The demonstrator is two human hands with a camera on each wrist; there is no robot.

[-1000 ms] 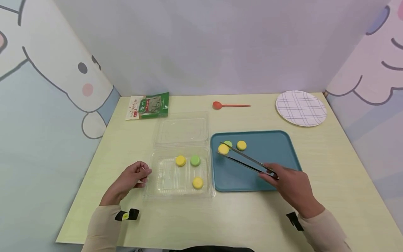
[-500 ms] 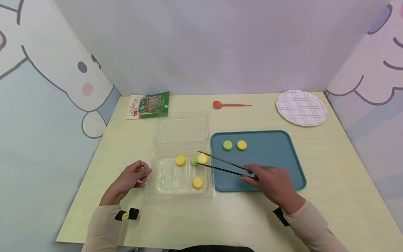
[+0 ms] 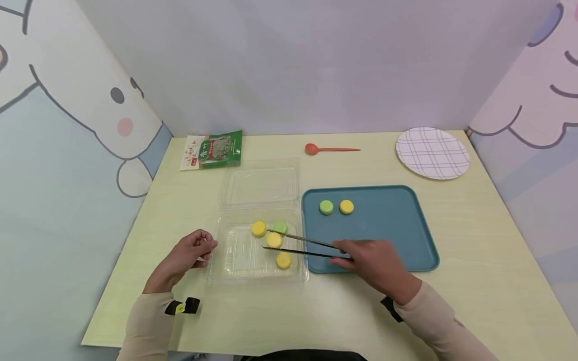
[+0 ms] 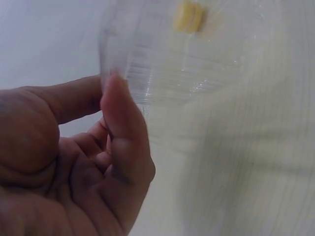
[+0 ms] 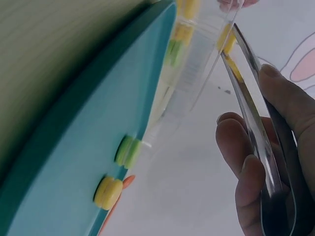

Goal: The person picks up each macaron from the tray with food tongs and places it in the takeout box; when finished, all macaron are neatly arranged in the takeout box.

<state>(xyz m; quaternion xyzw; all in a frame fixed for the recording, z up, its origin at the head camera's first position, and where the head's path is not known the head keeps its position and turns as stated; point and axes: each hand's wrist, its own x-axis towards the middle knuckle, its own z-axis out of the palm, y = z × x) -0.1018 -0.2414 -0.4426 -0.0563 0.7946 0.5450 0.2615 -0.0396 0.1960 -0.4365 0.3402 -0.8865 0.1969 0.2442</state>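
My right hand grips metal tongs, whose tips pinch a yellow macaron over the clear plastic container. Inside that hinged box lie a green macaron, partly covered by the tongs, and two more yellow ones, one at the back and one near the front. At the box's left side, my left hand pinches the rim between thumb and finger, as the left wrist view shows up close. A green macaron and a yellow macaron sit on the blue tray.
The container's lid lies folded back behind it. Along the back of the table are a green-and-white food packet, a red spoon and a checked plate. Walls close in the table at the back and sides.
My right hand has carried the yellow macaron in the tongs leftward from the tray, over the container's right edge, to among the macarons there. My left hand has stayed at the rim.
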